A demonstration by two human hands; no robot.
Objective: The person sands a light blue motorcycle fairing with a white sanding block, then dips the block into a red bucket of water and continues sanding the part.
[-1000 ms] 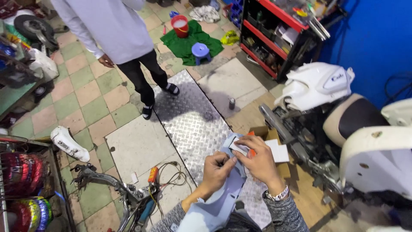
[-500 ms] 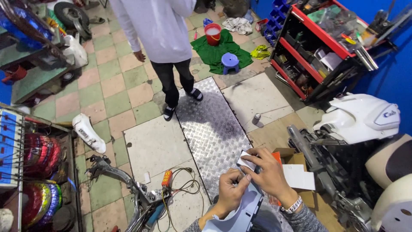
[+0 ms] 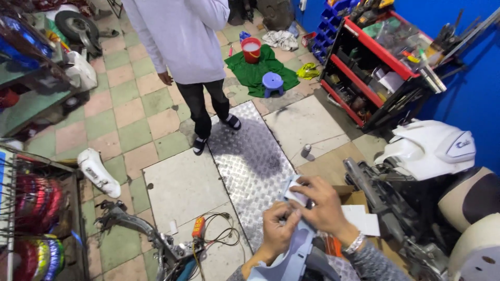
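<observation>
Two hands meet low in the view, both closed on the same things. The left hand [image 3: 278, 229] curls its fingers around the top of a pale blue panel [image 3: 291, 255] that rises from the bottom edge up between the two hands. The right hand [image 3: 323, 205] lies just above and to the right of it, fingers folded over a small white piece [image 3: 294, 192] that sticks out to its left — thumb and fingertips pinch it against the top of the panel. How the piece joins the panel cannot be told; the fingers cover the spot. A bracelet [image 3: 355, 242] sits on the right wrist.

Under the hands lies a metal tread plate [image 3: 250, 156], and left of the left hand an orange tool [image 3: 198, 227] with tangled wires rests on the floor. Right of the right hand stands a white scooter [image 3: 432, 151], stripped of some covers, with a cardboard box [image 3: 354, 198] just behind the hand. Well beyond both hands another person [image 3: 182, 47] stands on the tiles — farther off, a blue stool [image 3: 272, 82] and a red bucket [image 3: 251, 49] sit on a green cloth [image 3: 260, 73].
</observation>
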